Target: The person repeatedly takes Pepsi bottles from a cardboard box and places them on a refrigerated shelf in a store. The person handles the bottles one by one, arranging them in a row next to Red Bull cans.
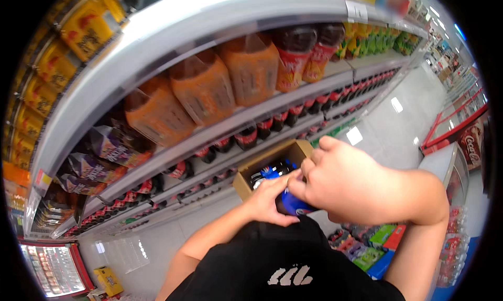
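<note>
A plastic bottle of dark drink with a blue label (294, 202) is held close to my chest. Around its side my left hand (269, 204) is wrapped, thumb below and fingers above. My right hand (334, 177) is curled over the bottle's top end, which its fingers hide. Just beyond the hands is an open cardboard box (243, 185) with bottles of dark drink with blue labels (271, 171) inside. The hands cover part of the box.
Long store shelves (338, 71) carry large orange drink bottles (202, 88) and rows of red-labelled bottles (245, 136). Yellow packs (84, 25) are at the upper left. A lit drinks cooler (55, 267) stands lower left, and stacked drink packs (363, 242) lie lower right.
</note>
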Motion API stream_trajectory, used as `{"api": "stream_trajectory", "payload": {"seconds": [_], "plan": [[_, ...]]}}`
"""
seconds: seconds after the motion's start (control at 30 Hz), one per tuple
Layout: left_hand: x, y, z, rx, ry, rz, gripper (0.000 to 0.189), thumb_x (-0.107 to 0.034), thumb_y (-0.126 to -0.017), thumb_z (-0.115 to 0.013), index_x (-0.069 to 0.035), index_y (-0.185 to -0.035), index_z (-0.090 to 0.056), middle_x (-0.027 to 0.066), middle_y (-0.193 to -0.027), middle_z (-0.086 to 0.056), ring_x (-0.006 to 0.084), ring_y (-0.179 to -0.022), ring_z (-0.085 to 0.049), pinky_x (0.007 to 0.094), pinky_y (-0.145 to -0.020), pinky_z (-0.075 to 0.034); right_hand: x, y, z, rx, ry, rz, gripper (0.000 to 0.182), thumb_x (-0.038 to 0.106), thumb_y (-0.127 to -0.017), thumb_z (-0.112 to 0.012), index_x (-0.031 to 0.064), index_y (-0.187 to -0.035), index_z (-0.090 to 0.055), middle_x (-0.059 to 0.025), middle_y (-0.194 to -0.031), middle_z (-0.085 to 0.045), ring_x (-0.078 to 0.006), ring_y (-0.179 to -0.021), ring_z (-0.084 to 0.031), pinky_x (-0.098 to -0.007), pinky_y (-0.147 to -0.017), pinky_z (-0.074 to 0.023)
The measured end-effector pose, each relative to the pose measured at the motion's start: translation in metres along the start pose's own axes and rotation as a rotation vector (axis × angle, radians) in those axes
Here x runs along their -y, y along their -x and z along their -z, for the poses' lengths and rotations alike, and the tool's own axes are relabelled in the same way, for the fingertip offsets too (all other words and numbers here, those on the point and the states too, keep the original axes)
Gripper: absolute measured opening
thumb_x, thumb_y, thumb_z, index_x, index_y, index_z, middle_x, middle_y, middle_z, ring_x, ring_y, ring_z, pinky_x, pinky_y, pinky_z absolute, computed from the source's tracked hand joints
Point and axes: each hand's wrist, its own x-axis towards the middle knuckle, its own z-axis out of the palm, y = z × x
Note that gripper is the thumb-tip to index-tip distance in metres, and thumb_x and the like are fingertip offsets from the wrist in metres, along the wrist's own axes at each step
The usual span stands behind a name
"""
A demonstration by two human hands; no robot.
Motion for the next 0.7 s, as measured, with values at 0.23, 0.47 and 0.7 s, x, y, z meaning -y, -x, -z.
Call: {"api": "stream_trajectory", "payload": {"seconds": [0.23,0.47,0.7], "plan": [[-0.042,0.012,0.051,-0.425,-0.089,-0.121,0.108,-0.031,-0.061,-0.093,0.008,-0.148,-0.044,0.0202,-0.126,-0.070,0.0292,-0.111,-0.073,0.0371,-0.094,-0.057,0.026,0.007,0.020,-1.105,0.164,-0.106,0.041,0.025,-0.080,-0.074,0.0157,-0.118,-0.064,-0.0086,-0.115,-0.064,-0.0266,-0.108,-0.062,-0.0535,-0.108,-0.0419],[-0.125,-0.022,0.103,-0.569,0.398,-0.176,0.105,-0.019,-0.067,-0.093,0.005,-0.151,-0.033,0.0207,-0.133,-0.065,0.0287,-0.116,-0.068,0.0405,-0.103,-0.053,0.024,-0.031,-0.016,-1.164,-1.109,0.058,0.117,0.038,-0.073,-0.093,-0.0049,-0.157,-0.024,-0.0238,-0.144,-0.045,-0.0331,-0.133,-0.049,-0.0421,-0.109,-0.0433],[-0.173,-0.050,0.140,-0.481,-0.322,-0.183,0.126,-0.033,-0.067,-0.098,0.007,-0.159,-0.021,0.0261,-0.133,-0.064,0.0339,-0.119,-0.068,0.0396,-0.101,-0.053,0.027,-0.056,0.024,-1.324,-1.512,0.009,0.094,0.032,-0.083,-0.089,-0.0019,-0.147,-0.028,-0.0176,-0.137,-0.052,-0.0253,-0.127,-0.054,-0.0401,-0.109,-0.0441]]}}
